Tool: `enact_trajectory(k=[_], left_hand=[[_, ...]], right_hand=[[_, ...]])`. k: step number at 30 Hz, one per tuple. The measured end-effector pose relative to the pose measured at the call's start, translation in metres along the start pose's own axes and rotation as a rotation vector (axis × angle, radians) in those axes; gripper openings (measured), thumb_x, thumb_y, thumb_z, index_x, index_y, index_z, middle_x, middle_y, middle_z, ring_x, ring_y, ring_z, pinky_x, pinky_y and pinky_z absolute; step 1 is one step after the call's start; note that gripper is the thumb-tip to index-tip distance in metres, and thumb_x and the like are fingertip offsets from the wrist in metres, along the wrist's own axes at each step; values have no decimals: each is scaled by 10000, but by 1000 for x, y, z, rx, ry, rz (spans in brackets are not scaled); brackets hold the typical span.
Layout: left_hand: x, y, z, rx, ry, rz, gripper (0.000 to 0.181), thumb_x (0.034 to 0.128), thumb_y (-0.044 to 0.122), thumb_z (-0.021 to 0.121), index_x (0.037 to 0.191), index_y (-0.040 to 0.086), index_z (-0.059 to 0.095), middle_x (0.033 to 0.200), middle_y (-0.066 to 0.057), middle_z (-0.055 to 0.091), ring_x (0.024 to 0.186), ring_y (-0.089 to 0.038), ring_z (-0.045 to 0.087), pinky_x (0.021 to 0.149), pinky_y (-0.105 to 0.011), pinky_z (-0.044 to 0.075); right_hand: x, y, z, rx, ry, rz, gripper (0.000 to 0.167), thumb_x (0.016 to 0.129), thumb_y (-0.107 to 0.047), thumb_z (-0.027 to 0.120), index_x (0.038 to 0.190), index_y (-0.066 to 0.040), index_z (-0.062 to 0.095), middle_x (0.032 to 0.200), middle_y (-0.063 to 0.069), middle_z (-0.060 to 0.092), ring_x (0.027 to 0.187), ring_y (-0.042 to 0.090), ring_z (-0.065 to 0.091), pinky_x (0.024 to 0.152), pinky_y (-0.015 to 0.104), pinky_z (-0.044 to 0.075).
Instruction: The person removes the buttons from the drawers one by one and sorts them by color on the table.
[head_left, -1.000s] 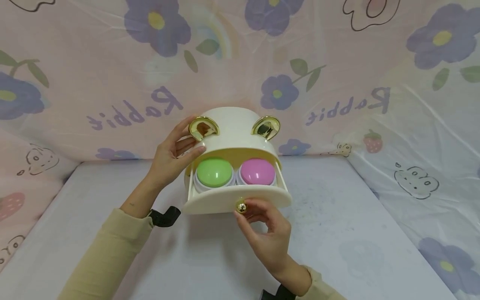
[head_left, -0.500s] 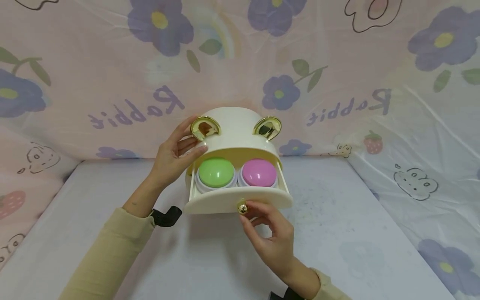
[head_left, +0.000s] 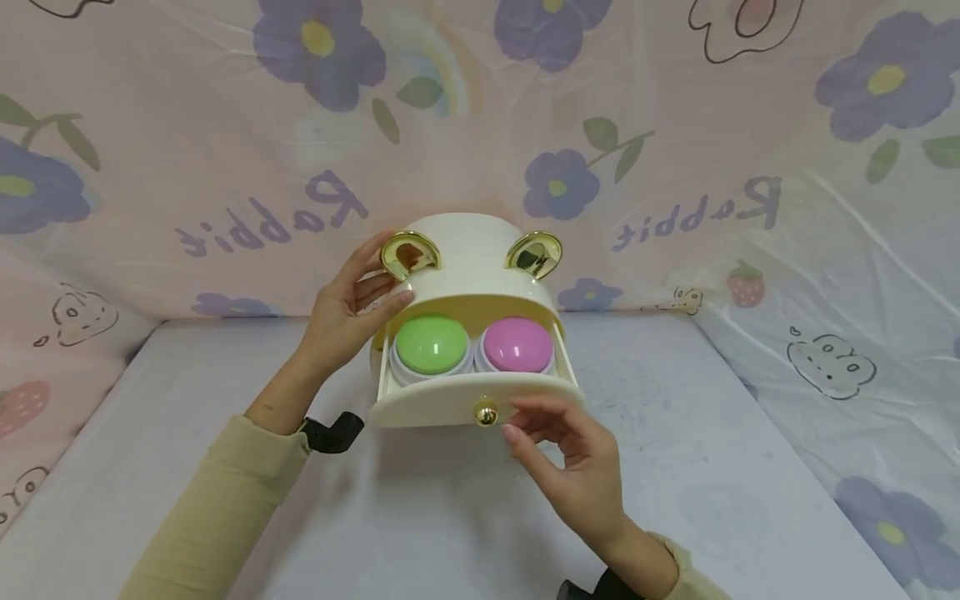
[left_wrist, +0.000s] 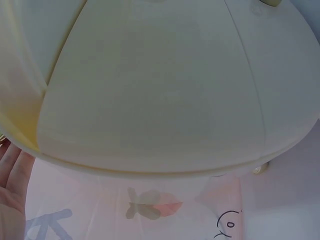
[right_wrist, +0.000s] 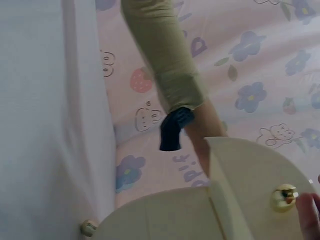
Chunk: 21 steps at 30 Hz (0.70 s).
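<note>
A cream drawer box [head_left: 468, 258] with two gold ears stands mid-table in the head view. Its drawer [head_left: 427, 404] is pulled out towards me. Inside sit a green domed round item [head_left: 431, 343] and a pink one [head_left: 517, 344], side by side, both with white rims. My left hand [head_left: 345, 312] holds the box's left side, thumb on the front upper edge and fingers by the gold ear. Just right of the gold knob [head_left: 486, 413], my right hand [head_left: 581, 462] is apart from it, fingers loosely bent around nothing. In the right wrist view, fingertips [right_wrist: 307, 215] show beside the knob.
The white tabletop [head_left: 675, 450] extends around the box. Behind and at both sides hangs a pink cloth [head_left: 465, 150] printed with flowers and rabbits. Black straps with mounts [head_left: 333, 432] sit at both wrists.
My right hand has let go of the gold knob and moved a little to the right. The drawer stays out, and the left hand keeps its place on the box.
</note>
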<state>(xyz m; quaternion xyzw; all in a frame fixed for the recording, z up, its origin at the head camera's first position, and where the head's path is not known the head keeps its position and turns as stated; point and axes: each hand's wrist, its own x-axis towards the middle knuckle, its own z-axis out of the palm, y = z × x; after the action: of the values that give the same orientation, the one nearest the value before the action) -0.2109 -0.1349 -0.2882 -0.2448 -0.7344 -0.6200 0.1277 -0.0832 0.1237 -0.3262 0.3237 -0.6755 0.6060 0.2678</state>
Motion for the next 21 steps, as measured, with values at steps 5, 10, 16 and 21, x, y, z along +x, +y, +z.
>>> enact_trajectory(k=[5,10,16,21], left_hand=[[0,0,0,-1,-6,25,710,893,54,665,1496,248,345,1335,-192,477,1239,-274,549,1009,-227,479],[-1,-1,0,6,-2,30,706,895,75,669,1495,258,345,1327,-186,480,1237,-248,555,1015,-233,476],[0,-1,1,-4,-1,46,708,891,34,660,1497,218,344,1324,-172,484,1229,-239,561,1010,-219,476],[0,-1,0,5,1,33,706,892,57,666,1495,239,347,1316,-136,492,1229,-230,561,1017,-225,474]], right_hand=[[8,-12,-13,107,19,23,229,779,212,625,983,109,619,871,48,672,686,117,642,560,229,566],[19,-16,-24,149,57,9,199,770,228,618,945,136,609,878,59,672,684,133,650,566,219,564],[29,-17,-35,108,74,19,184,764,226,624,929,145,607,884,59,673,669,123,637,564,202,561],[36,-14,-40,58,70,81,168,785,178,649,944,147,604,910,43,671,697,127,634,584,208,569]])
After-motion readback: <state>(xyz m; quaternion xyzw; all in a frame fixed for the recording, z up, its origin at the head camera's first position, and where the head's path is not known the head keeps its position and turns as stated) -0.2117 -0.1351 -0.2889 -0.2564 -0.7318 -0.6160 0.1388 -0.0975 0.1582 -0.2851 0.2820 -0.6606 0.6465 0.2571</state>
